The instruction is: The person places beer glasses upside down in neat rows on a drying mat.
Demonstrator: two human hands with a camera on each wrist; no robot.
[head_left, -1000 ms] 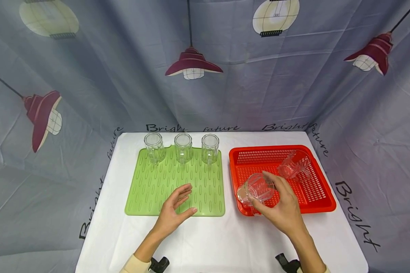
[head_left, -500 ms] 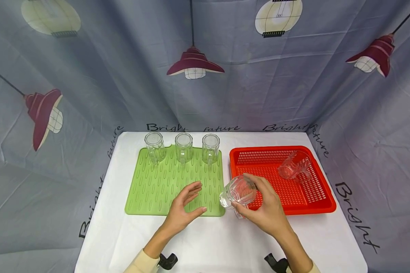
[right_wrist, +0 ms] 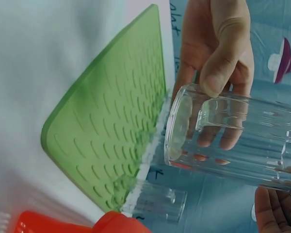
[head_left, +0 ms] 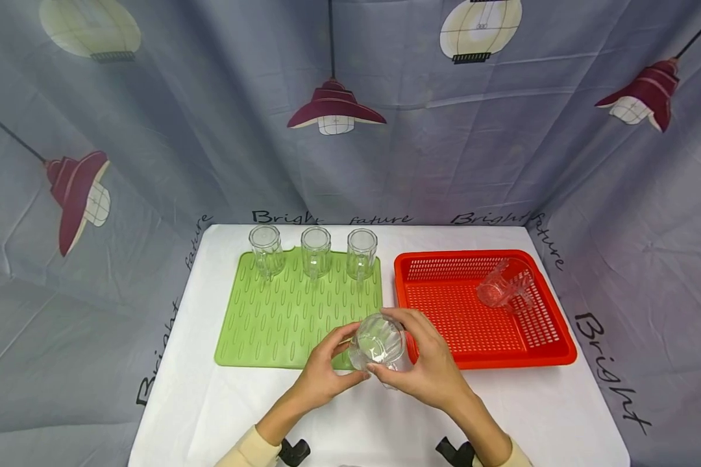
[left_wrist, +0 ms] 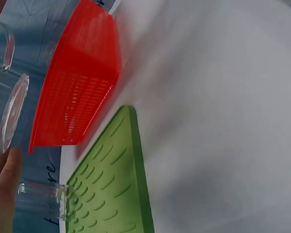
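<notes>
Both hands hold a clear glass mug [head_left: 380, 340] above the strip between the green mat and the red basket. My right hand [head_left: 429, 366] grips it from the right, thumb below and fingers above in the head view. My left hand [head_left: 320, 376] has its thumb and fingers around the other end. In the right wrist view the left thumb [right_wrist: 217, 80] presses the glass near that end, and the fingers show through it. The mug's handle [left_wrist: 9, 48] appears at the edge of the left wrist view. Another glass mug [head_left: 496, 288] lies tilted in the red basket [head_left: 432, 360].
Three glass mugs, left [head_left: 267, 251], middle [head_left: 316, 253] and right [head_left: 362, 254], stand in a row along the far edge of the green ridged mat [head_left: 269, 324]. Mat and basket sit side by side on a white-covered table [head_left: 198, 402]. A grey curtain [head_left: 239, 162] hangs behind.
The right hand has carried the mug left, out from over the basket. The left hand has moved right and now holds the mug too.
</notes>
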